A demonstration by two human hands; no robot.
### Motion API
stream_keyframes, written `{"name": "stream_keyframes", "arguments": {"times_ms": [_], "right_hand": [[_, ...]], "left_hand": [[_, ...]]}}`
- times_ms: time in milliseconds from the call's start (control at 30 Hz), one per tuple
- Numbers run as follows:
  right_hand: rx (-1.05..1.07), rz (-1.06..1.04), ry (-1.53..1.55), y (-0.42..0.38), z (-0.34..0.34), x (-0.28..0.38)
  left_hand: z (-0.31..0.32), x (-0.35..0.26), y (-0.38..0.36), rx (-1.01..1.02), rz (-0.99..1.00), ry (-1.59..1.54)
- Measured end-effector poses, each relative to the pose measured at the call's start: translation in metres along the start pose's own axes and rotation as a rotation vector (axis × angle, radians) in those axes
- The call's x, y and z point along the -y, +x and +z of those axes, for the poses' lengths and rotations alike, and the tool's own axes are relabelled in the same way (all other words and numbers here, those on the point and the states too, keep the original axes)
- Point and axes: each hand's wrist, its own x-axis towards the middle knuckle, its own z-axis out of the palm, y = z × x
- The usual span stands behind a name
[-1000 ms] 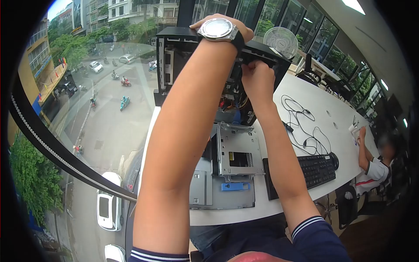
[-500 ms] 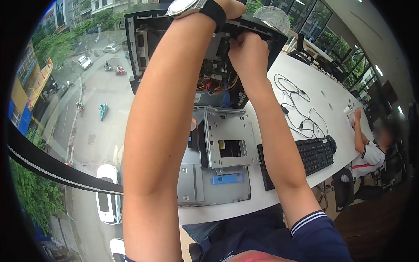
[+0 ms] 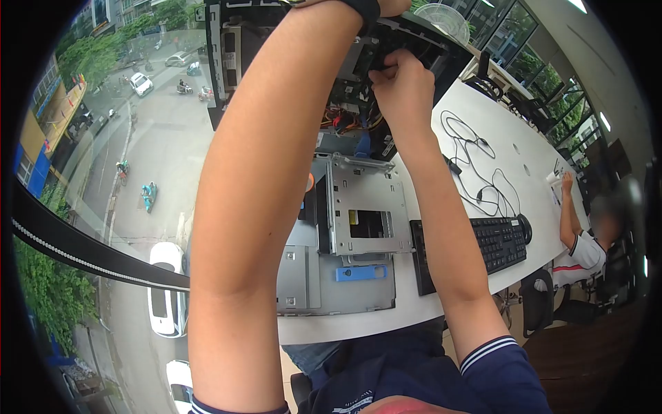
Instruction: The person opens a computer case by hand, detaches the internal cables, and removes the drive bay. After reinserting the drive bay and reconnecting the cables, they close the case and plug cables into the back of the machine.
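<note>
An opened black computer case (image 3: 215, 76) stands at the top of the view, its inside facing me. My left hand (image 3: 394, 7) is at the case's upper edge, cut off by the frame, so its fingers are hidden. Inside the case's right part, my right hand (image 3: 405, 81) has its thumb and fingers pinched together; whatever is between them cannot be made out. Below it are red and orange wires (image 3: 341, 121) and a blue cable (image 3: 363, 143). My left forearm covers much of the case's interior.
A metal drive bracket (image 3: 365, 200) lies on a grey side panel (image 3: 352, 297) with a blue strip (image 3: 360, 272). Right of these are a black keyboard (image 3: 500, 241), a mouse (image 3: 525, 229) and coiled black cables (image 3: 476, 148). Another person (image 3: 583, 248) sits at the table's far right.
The view has shifted slightly, and the case appears higher and farther right. My right hand sits lower below the case's upper edge, its fingers turned into a visible pinch.
</note>
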Motion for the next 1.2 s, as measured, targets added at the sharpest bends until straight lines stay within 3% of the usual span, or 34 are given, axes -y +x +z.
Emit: {"name": "stream_keyframes", "arguments": {"times_ms": [33, 67, 200, 300, 333, 367, 400, 467, 533, 567, 600, 667, 733, 800, 867, 933, 1033, 1100, 1200], "right_hand": [[-0.01, -0.015, -0.013, -0.002, 0.001, -0.001], [-0.022, -0.022, -0.028, -0.005, 0.003, -0.002], [-0.047, -0.045, -0.005, -0.008, 0.005, 0.0], [0.088, -0.006, 0.059, -0.019, -0.021, 0.0], [0.144, 0.022, 0.084, -0.03, -0.042, 0.01], [0.2, 0.046, 0.115, -0.041, -0.061, 0.02], [0.337, 0.091, 0.166, -0.052, -0.083, 0.021], [0.624, 0.186, 0.211, -0.071, -0.119, -0.003], [0.898, 0.339, 0.209, -0.088, -0.131, -0.032], [1.021, 0.427, 0.218, -0.096, -0.132, -0.042], [1.139, 0.518, 0.231, -0.104, -0.131, -0.051], [1.184, 0.563, 0.407, -0.119, -0.122, -0.068], [1.194, 0.533, 0.581, -0.117, -0.111, -0.075], [1.193, 0.636, 0.721, -0.12, -0.104, -0.076], [1.161, 0.696, 0.827, -0.116, -0.105, -0.074], [1.108, 0.621, 0.88, -0.103, -0.115, -0.068], [0.979, 0.485, 0.898, -0.076, -0.12, -0.061], [0.892, 0.407, 0.85, -0.051, -0.118, -0.058], [0.794, 0.389, 0.866, -0.026, -0.112, -0.05]], "left_hand": [[0.001, 0.0, 0.006, 0.003, 0.006, 0.031], [0.009, 0.001, 0.03, 0.171, -0.113, -0.383], [0.009, 0.01, 0.07, 0.195, 0.028, -0.201], [0.006, 0.012, 0.055, -0.216, 0.402, 0.727], [0.008, 0.014, 0.043, -0.416, 0.472, 0.764], [0.022, 0.02, 0.037, -0.883, 0.579, 0.344], [0.026, 0.017, 0.01, -0.973, 0.56, 0.359], [0.048, 0.046, -0.02, -1.127, 0.881, 0.158], [0.096, 0.074, -0.09, -0.612, 0.462, 0.117], [0.108, 0.084, -0.106, -0.225, 0.168, 0.106], [0.132, 0.103, -0.111, -0.053, 0.084, 0.027], [0.168, 0.121, -0.12, -0.005, 0.089, 0.001], [0.177, 0.113, -0.123, -0.007, 0.095, -0.037], [0.173, 0.104, -0.123, 0.005, 0.116, 0.009], [0.182, 0.114, -0.122, -0.109, 0.217, 0.002], [0.176, 0.11, -0.122, -0.149, 0.247, 0.0], [0.151, 0.092, -0.117, -0.179, 0.149, -0.209], [0.144, 0.096, -0.093, -0.239, 0.215, -0.558], [0.129, 0.092, -0.069, -0.302, 0.313, -0.714]]}}
